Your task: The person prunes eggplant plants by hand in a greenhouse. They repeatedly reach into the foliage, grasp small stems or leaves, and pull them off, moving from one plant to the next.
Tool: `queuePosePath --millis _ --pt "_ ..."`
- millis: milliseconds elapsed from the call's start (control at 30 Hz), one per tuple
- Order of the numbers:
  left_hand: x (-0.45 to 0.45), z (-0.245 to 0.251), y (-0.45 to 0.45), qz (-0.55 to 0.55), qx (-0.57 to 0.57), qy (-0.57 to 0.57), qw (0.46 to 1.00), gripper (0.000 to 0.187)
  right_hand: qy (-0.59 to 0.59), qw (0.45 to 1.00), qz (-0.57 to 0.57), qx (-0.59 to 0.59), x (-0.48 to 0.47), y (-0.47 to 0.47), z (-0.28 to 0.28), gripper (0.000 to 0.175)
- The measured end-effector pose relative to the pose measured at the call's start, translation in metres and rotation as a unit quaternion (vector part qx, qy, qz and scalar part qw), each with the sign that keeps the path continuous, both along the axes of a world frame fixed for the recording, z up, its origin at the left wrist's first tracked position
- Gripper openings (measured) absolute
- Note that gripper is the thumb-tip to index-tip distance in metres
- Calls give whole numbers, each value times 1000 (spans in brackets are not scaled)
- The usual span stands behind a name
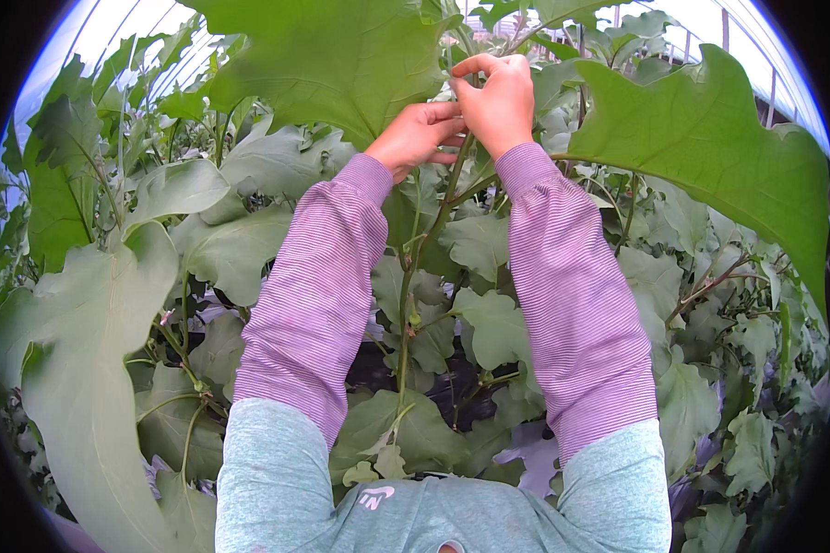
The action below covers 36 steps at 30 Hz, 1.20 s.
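Both my hands are raised at the upper stem of an eggplant plant [402,311]. My left hand [422,135] comes in from the left with fingers somewhat spread, their tips at the stem. Its fingertips are partly covered by my other hand, so a firm grip cannot be made out. Just above, my right hand [501,97] has its thumb and forefinger pinched together at a thin pale string [449,55] that runs upward beside the stem. Broad lobed leaves flank the hands: one large leaf [339,69] at upper left, another [698,131] at right.
Dense eggplant foliage [235,249] surrounds me on both sides. A long leaf [97,387] reaches close at lower left. Dark ground film [373,370] shows between the stems. More vertical string [122,138] hangs at left, under a plastic-covered greenhouse frame [726,31].
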<state>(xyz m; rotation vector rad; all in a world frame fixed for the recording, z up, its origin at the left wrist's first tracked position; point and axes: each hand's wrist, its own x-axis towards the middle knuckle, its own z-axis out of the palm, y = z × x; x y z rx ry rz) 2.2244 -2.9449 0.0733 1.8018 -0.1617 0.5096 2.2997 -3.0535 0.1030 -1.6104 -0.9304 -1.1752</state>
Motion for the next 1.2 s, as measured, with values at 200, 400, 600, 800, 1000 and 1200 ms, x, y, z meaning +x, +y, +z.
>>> queuePosePath --millis 200,400,600,800,1000,1200 --pt "-51 -40 6 -34 28 -106 993 49 39 997 7 64 13 -22 -8 15" --pt "-155 -111 15 270 200 -140 931 27 -87 983 144 72 -15 -17 -27 16" --pt "-233 -88 39 590 415 -239 650 33 -345 921 173 -55 -20 3 -20 34" --pt "-256 -117 28 567 438 28 697 43 -88 953 284 48 -40 5 -48 26" --pt "-234 -167 21 499 592 26 632 25 -259 869 422 -26 -122 -1 -156 27" --pt "-241 -204 34 414 581 30 700 19 -132 901 250 -328 -108 119 -119 31"
